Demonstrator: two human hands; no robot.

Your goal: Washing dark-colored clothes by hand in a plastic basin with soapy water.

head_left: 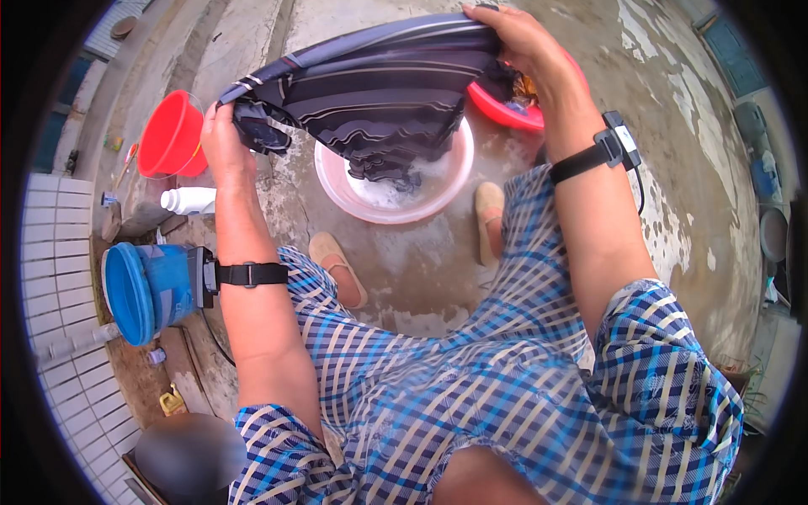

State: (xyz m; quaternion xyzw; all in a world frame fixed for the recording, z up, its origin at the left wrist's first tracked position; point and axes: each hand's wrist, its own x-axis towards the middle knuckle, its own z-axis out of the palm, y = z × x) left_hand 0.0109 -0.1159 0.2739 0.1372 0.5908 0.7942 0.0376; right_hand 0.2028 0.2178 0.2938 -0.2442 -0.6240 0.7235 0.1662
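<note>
A dark striped garment [379, 93] is stretched between my two raised hands. My left hand [225, 143] is closed on its left end, where a bunched fold hangs beside the fingers. Up at the far right, my right hand [518, 34] grips the other end. The cloth sags in the middle, and its lower part hangs down into a pale pink basin [337, 192] with white suds. Whether the lowest folds touch the water, I cannot tell.
Beyond my right forearm, a red basin [505, 114] holds dark and coloured cloth. To the left are a red bucket [168, 139], a white bottle [189, 200], a blue bucket [156, 290] and a yellow bottle [172, 401]. My feet stand on the wet concrete floor [404, 269] either side of the pink basin.
</note>
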